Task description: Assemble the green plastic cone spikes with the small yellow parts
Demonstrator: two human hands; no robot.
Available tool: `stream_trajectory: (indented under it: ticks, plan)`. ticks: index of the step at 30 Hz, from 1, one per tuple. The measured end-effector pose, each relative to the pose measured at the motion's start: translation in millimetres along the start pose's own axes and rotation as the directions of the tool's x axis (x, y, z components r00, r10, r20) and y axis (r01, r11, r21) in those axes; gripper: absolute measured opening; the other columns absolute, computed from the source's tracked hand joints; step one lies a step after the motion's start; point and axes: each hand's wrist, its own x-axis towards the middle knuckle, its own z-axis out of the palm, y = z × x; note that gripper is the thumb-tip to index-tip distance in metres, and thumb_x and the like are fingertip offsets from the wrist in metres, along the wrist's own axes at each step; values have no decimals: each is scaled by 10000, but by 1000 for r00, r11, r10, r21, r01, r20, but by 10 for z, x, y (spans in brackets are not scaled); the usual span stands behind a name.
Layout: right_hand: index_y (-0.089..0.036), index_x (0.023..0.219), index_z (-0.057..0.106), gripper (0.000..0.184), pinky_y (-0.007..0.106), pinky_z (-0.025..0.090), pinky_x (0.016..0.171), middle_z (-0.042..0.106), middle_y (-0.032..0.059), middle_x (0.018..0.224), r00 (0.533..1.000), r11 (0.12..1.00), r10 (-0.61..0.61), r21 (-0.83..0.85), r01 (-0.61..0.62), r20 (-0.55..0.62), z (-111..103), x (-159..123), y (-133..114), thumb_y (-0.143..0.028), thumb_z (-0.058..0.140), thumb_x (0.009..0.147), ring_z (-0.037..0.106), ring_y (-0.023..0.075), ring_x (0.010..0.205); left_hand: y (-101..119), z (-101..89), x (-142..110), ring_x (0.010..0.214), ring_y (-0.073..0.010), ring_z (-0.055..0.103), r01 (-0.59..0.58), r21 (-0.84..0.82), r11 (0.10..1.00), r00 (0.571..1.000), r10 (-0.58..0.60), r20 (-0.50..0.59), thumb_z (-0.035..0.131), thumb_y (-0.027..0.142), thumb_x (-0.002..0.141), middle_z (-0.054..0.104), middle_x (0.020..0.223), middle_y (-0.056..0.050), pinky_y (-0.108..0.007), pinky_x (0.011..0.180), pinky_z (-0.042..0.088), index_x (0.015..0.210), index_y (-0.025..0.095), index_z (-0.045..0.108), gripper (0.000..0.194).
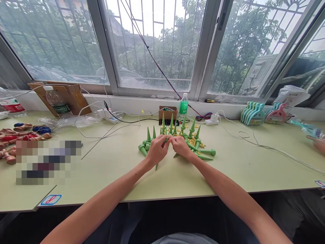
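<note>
My left hand (157, 149) is closed around a green plastic plant-watering spike (156, 167), whose pointed end sticks out below the fingers. My right hand (180, 145) is closed in a pinch, its fingertips meeting the left ones at the spike's upper end. Whatever sits between the right fingertips is too small to make out. Just beyond both hands several green spikes (192, 126) stand point up, and others (208, 152) lie on their sides. Small yellow plastic pieces (201, 145) are scattered among them.
Behind the spikes are a small cardboard box (168, 111), a phone and a green-labelled bottle (183, 105). Cables (264, 146) cross the table (106, 176). Wooden toys (25, 135) lie at left. Hangers (252, 113) and another person's hand (317, 144) are at right.
</note>
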Motion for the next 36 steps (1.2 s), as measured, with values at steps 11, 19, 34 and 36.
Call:
stream_trajectory:
  ticks: [11, 19, 34, 36]
  plan:
    - [-203, 534, 286, 528, 263, 233, 515, 298, -49, 480, 963, 995, -78, -77, 60, -258, -113, 16, 48, -527, 474, 906, 266, 100, 491, -62, 74, -14, 541, -96, 541, 133, -191, 973, 990, -122, 65, 473, 258, 900, 609, 800, -27, -237, 551, 475, 996, 183, 578, 161]
    - [-200, 774, 499, 325, 231, 311, 541, 471, -48, 557, 958, 963, -269, -22, 268, -104, -139, -78, -66, -484, 471, 929, 400, 103, 505, -85, 102, -36, 454, -73, 499, 242, -252, 937, 964, -203, 172, 513, 216, 836, 604, 715, 37, -197, 467, 420, 1110, 216, 473, 277]
    - [-196, 672, 464, 269, 251, 301, 543, 440, -40, 541, 961, 968, -240, -113, 225, -139, -223, 118, 223, -335, 505, 898, 364, 108, 514, 46, 39, 12, 503, -40, 482, 148, -209, 967, 980, -172, -101, 523, 202, 832, 591, 909, -14, -191, 502, 423, 947, 189, 492, 120]
    - [-195, 704, 496, 256, 250, 309, 542, 447, -41, 537, 965, 972, -227, -94, 215, -133, -210, 133, 261, -351, 498, 907, 370, 109, 509, 40, 42, 12, 504, -42, 475, 144, -195, 970, 979, -168, -116, 523, 194, 830, 590, 896, -10, -192, 504, 416, 934, 189, 496, 108]
